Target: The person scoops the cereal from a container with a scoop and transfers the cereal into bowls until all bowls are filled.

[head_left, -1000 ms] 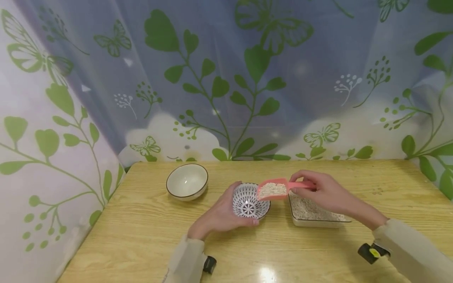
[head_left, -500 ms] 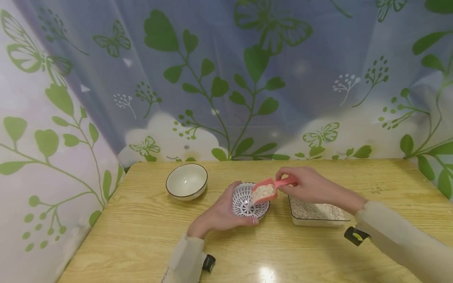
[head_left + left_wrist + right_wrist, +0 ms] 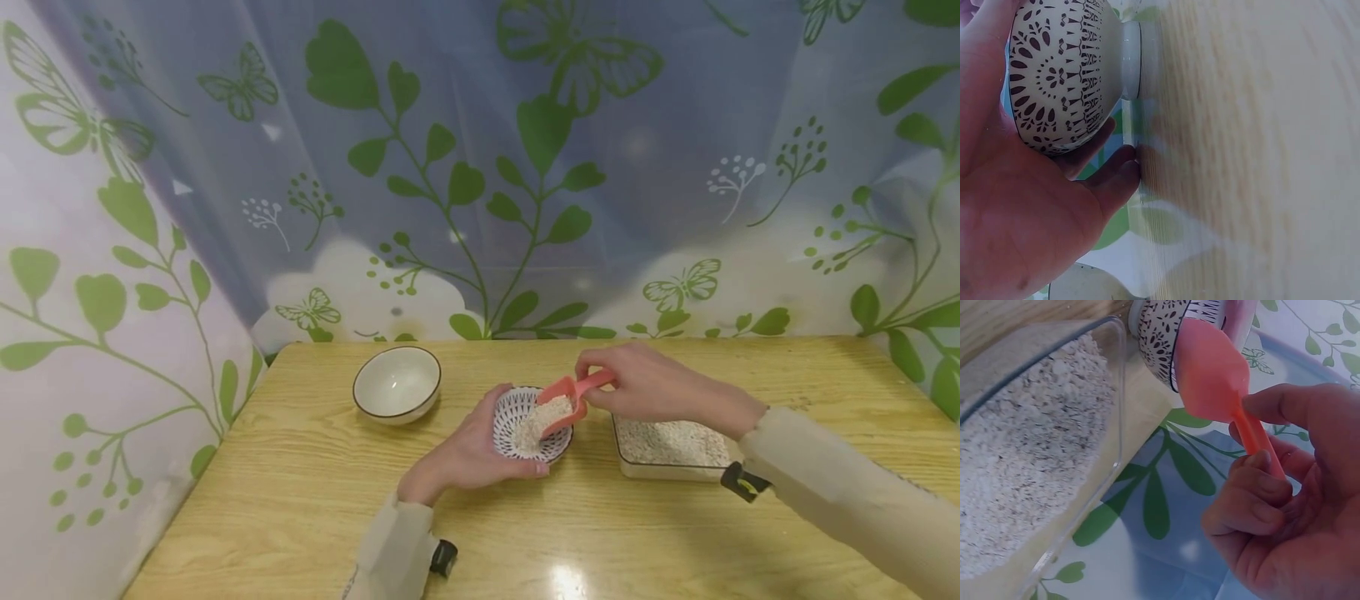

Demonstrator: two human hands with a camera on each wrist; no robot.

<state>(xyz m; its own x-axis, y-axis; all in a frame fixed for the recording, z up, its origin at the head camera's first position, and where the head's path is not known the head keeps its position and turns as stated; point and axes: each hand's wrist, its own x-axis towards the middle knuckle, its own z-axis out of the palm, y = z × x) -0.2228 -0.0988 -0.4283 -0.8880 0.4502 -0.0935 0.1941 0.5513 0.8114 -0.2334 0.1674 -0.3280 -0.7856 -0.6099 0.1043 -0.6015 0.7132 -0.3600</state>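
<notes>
My right hand [image 3: 651, 385] pinches the handle of a pink scoop [image 3: 564, 408], which tilts over a small black-and-white patterned bowl [image 3: 513, 413]. Pale flakes that look like oats [image 3: 531, 429] spill from the scoop's lip onto the bowl's inside. Around the bowl's left side my left hand [image 3: 472, 450] grips it, thumb on the near side and fingers toward the far side. In the left wrist view the patterned bowl [image 3: 1063, 75] stands with its foot on the table. From the right wrist camera, the back of the scoop [image 3: 1210, 372] hides part of the bowl's rim.
A rectangular dark-rimmed dish [image 3: 667, 472] of flakes stands right of the patterned bowl, partly under my right forearm. A plain cream bowl [image 3: 396, 383] with a dark rim sits at the back left of the wooden table [image 3: 300, 517]. A leaf-printed curtain [image 3: 450, 250] hangs behind.
My right hand has moved left with the scoop, bringing it over the patterned bowl and tipping it. Flakes have slid out into the bowl. The left hand has stayed in place.
</notes>
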